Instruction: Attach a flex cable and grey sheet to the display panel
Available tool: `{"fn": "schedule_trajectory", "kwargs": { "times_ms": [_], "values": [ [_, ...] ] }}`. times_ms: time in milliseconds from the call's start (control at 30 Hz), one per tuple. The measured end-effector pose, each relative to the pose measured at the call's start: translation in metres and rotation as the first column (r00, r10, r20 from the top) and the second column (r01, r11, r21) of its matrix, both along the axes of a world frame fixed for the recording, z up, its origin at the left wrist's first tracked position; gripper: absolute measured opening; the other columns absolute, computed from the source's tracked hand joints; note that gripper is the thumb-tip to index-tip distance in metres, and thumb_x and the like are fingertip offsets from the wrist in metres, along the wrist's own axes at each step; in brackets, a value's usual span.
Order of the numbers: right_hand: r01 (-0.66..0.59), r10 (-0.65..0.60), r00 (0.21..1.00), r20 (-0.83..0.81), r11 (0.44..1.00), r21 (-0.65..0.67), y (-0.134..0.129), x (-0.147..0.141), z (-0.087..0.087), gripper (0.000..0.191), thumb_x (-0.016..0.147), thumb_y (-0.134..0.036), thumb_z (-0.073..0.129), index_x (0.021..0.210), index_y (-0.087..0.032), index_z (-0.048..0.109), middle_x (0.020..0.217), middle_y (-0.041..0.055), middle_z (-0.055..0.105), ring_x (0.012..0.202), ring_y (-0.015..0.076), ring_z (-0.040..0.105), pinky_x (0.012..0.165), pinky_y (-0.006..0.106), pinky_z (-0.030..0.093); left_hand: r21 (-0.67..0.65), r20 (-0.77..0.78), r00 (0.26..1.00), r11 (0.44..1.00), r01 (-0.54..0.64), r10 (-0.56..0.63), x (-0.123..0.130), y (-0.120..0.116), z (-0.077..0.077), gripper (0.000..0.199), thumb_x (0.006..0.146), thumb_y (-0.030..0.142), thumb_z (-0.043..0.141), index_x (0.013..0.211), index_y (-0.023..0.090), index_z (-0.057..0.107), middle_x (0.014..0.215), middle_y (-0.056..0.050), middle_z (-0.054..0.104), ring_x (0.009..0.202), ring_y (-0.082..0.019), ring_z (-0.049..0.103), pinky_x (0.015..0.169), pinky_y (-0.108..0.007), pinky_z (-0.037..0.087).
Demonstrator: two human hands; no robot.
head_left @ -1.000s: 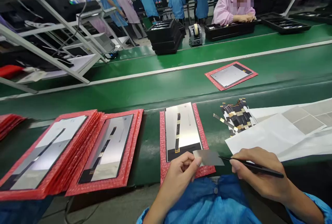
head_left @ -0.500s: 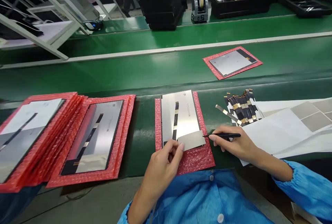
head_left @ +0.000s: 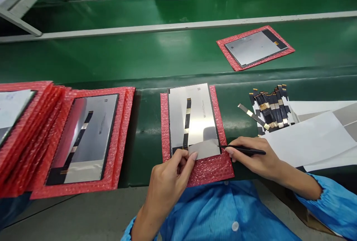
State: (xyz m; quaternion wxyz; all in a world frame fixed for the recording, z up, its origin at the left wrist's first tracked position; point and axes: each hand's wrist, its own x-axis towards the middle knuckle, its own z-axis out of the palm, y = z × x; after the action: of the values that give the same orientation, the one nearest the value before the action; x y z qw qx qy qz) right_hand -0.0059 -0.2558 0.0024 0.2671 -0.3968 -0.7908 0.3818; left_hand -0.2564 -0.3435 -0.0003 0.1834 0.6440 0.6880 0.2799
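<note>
Left hand: the left hand (head_left: 170,176) pinches the near left corner of a small grey sheet (head_left: 205,148) between thumb and fingertips, just over the near end of the panel.
Right hand: the right hand (head_left: 252,157) is closed around black tweezers (head_left: 242,150) in a pen grip; the tweezer tip touches the right edge of the grey sheet.
Grey sheet: lies flat across the near end of the middle panel (head_left: 195,116), covering the foot of the dark flex strip (head_left: 186,122) that runs lengthwise down the panel.
Middle panel: silver, face up on a red bubble-wrap mat (head_left: 212,170) at the near edge of the desk (head_left: 145,122), straight ahead of the person.
Left of it: a second silver panel (head_left: 86,137) on a stack of red mats near the same edge; further left, more red mats (head_left: 25,122) fanned out, partly cut off by the frame.
Right of it: a heap of black and gold flex strips (head_left: 269,105) beside white backing sheets (head_left: 312,137) that reach the right end of the desk; one strip lies apart on the green surface.
Conveyor: the green belt (head_left: 139,55) behind the desk carries one more panel on a red mat (head_left: 255,47), toward the far right.
Clothing: blue sleeves and a blue buttoned coat (head_left: 223,215) at the bottom.
</note>
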Motion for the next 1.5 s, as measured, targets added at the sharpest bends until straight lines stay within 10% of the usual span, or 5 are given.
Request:
{"fn": "schedule_trajectory", "kwargs": {
  "times_ms": [1500],
  "values": [
    [0.009,-0.004,0.998,0.059,0.997,-0.08,0.0019,-0.0016,0.0014,0.007,0.09,-0.036,0.066,0.09,-0.037,0.073,0.073,-0.0091,0.078,0.056,0.012,0.072,0.049,0.023,0.054,-0.046,-0.106,0.994,0.999,-0.004,-0.001,0.002,-0.0001,0.0048,0.033,0.094,0.05,0.051,0.08,0.022,0.06,0.053,0.011,0.051,0.038,-0.001,0.042,0.04,-0.013,0.033]
  ]
}}
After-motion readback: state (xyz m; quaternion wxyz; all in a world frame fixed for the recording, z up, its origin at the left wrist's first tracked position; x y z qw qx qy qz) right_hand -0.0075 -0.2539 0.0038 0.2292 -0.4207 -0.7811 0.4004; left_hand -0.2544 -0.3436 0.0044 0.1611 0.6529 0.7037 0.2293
